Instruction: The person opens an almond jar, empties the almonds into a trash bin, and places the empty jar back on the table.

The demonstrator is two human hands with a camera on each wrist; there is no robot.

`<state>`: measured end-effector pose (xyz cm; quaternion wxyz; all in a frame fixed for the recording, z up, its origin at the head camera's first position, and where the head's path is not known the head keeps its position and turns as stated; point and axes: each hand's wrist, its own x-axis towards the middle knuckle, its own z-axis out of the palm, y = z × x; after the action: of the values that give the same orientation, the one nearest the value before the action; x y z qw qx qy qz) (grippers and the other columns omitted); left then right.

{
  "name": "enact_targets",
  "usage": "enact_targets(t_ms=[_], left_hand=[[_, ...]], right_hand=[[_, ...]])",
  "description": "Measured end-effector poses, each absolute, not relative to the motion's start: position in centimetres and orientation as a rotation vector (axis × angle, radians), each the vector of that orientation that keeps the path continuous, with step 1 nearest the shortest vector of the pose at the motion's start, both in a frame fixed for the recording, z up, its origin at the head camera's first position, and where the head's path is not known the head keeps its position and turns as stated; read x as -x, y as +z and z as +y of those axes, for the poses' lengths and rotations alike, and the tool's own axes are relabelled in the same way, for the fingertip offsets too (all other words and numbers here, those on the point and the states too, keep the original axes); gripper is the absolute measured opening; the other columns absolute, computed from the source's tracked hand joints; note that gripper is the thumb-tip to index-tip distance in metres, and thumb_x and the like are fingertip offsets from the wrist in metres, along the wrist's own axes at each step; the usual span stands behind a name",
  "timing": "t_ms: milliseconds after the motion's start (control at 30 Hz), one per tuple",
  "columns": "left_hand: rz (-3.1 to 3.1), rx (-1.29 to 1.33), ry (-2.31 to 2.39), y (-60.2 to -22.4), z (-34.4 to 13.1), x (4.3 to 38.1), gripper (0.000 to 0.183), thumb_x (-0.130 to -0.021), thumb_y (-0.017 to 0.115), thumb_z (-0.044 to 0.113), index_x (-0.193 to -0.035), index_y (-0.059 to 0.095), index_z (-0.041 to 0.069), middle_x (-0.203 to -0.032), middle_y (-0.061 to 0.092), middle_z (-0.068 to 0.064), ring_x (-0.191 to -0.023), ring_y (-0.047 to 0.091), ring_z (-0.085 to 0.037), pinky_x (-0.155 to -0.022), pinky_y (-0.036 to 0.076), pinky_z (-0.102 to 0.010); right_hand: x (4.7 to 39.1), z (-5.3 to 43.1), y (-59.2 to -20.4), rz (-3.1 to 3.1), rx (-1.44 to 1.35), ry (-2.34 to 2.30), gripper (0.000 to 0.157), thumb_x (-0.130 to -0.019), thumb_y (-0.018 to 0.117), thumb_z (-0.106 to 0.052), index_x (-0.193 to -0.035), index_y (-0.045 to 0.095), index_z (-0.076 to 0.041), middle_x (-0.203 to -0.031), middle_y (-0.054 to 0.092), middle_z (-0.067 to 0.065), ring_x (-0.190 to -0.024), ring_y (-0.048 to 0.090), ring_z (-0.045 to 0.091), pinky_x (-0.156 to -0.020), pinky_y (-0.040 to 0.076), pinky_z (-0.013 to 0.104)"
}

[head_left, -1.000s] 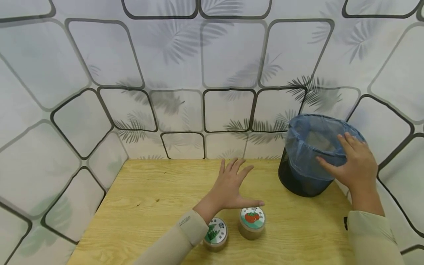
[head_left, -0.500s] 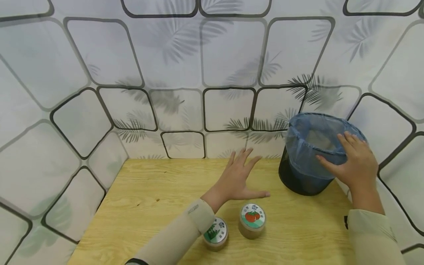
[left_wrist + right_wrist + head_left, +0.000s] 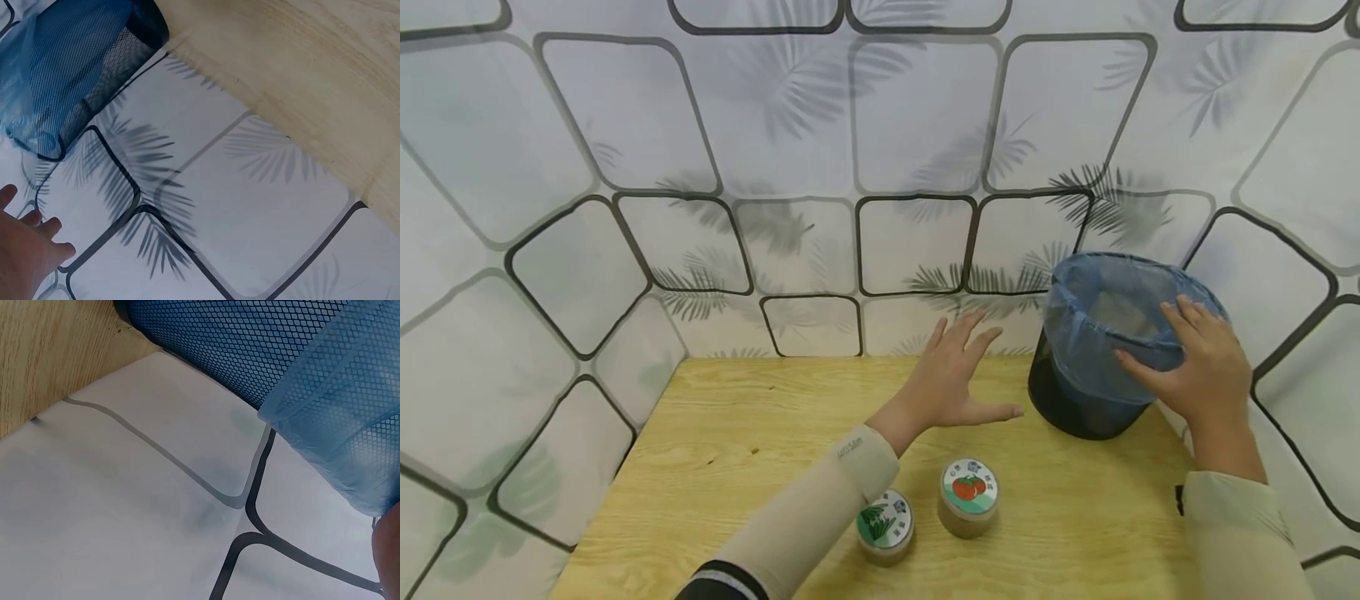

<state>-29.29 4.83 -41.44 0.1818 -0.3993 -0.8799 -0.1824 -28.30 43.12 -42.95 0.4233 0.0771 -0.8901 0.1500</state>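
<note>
My left hand [image 3: 950,377] hangs over the back part of the table with fingers and thumb spread, holding nothing. In the left wrist view its fingertips [image 3: 53,228] show at the lower left. My right hand [image 3: 1212,373] is at the right side of the wastebasket [image 3: 1093,404], fingers and thumb spread apart by the rim. Black mesh forms this wastebasket, and a blue bag [image 3: 1078,333] lines it and folds over its rim. Only an edge of the right hand [image 3: 389,550] shows in the right wrist view, beside the bag.
Two short brown cylinders stand on the wooden table [image 3: 722,467]: one with a tomato label [image 3: 970,492], the other with a green plant label [image 3: 886,523], partly overlapped by the left sleeve. A patterned wall covering [image 3: 917,250] rises behind the table and at both sides.
The left hand has moved away from me and a little to the right, uncovering the tomato label fully. My right hand, the wastebasket and both cylinders stay in place.
</note>
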Motion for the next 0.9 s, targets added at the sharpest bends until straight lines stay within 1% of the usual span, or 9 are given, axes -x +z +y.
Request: enact_targets(t_ms=[133,367,600,700,833,900], left_hand=[[-2.457,1.137,-0.492,-40.7,5.1,29.8,0.11,-0.081,0.076,0.076,-0.166,0.034,0.02,-0.175,0.025,-0.011,-0.163,0.026,-0.027,-0.135,0.01,-0.055],[-2.458,1.166,-0.429,-39.6,6.2,30.3,0.11,-0.085,0.07,0.079,-0.169,0.027,0.022,-0.176,0.023,-0.011,-0.164,0.025,-0.025,-0.135,0.007,-0.054],[-2.441,1.219,-0.334,-39.1,7.3,30.2,0.107,-0.087,0.068,0.079,-0.167,0.032,0.018,-0.175,0.024,-0.011,-0.164,0.023,-0.027,-0.136,0.009,-0.05],[-2.423,1.241,-0.313,-39.2,7.7,30.3,0.106,-0.087,0.069,0.078,-0.166,0.034,0.017,-0.175,0.025,-0.011,-0.164,0.023,-0.027,-0.136,0.01,-0.051],[-2.405,1.256,-0.252,-39.1,8.4,30.8,0.107,-0.087,0.066,0.081,-0.166,0.035,0.015,-0.174,0.028,-0.012,-0.164,0.025,-0.027,-0.136,0.011,-0.051],[-2.4,1.262,-0.213,-38.9,8.8,31.1,0.107,-0.088,0.064,0.082,-0.166,0.035,0.015,-0.174,0.029,-0.012,-0.164,0.025,-0.026,-0.136,0.011,-0.05]], right_hand=[[28.4,43.0,-42.9,-2.233,-0.194,0.374,0.106,-0.068,0.081,-0.069,-0.152,0.059,-0.008,-0.157,0.054,0.021,-0.143,0.051,0.051,-0.125,0.035,0.062],[28.5,43.0,-43.0,-2.217,-0.205,0.393,0.105,-0.065,0.082,-0.065,-0.149,0.061,-0.005,-0.155,0.055,0.023,-0.142,0.052,0.052,-0.124,0.036,0.063],[28.4,42.9,-43.2,-2.228,-0.204,0.403,0.104,-0.064,0.087,-0.06,-0.147,0.063,-0.002,-0.155,0.055,0.024,-0.142,0.052,0.051,-0.124,0.036,0.063],[28.2,42.9,-43.2,-2.231,-0.208,0.405,0.103,-0.064,0.087,-0.058,-0.147,0.063,-0.002,-0.155,0.055,0.025,-0.143,0.051,0.051,-0.125,0.035,0.062],[28.4,43.0,-43.2,-2.204,-0.235,0.404,0.107,-0.069,0.079,-0.073,-0.146,0.063,0.0,-0.153,0.057,0.027,-0.142,0.052,0.053,-0.125,0.035,0.062],[28.6,43.1,-43.2,-2.18,-0.254,0.405,0.111,-0.071,0.069,-0.083,-0.144,0.064,0.001,-0.151,0.057,0.028,-0.14,0.052,0.054,-0.124,0.036,0.062]])
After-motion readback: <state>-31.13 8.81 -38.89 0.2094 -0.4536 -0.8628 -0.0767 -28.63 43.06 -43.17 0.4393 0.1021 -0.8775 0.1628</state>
